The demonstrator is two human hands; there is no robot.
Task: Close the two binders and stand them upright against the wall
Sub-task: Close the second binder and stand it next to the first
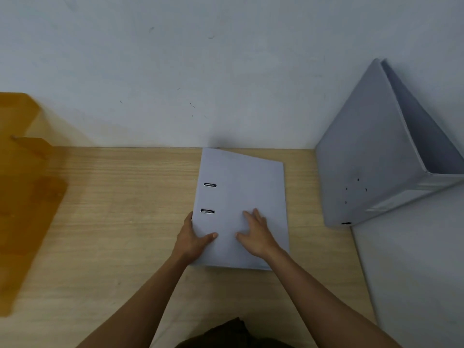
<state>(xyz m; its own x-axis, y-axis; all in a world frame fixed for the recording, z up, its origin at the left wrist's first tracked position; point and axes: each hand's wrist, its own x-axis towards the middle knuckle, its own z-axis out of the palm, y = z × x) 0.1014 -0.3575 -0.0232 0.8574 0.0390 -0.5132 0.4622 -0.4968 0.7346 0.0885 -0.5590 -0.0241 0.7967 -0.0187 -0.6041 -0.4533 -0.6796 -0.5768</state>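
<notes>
- Head view: left hand [194, 238] grip pinches flat lever-arch binder's [242, 207] spine edge; right hand [256, 233] flat, holding nothing.
- Risk: cover flops open when tipped.
- Upright binder [371, 156] gapes; may topple.

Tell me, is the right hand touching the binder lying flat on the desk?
Touching. The head view shows the right hand pressed flat on the flat binder.

Single head view, looking steeply down at desk [125, 222], near wall [175, 59].

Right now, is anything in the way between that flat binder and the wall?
Nothing visible. The flat binder lies under both hands, its far edge already near the wall; the other binder stands off to the right.
</notes>
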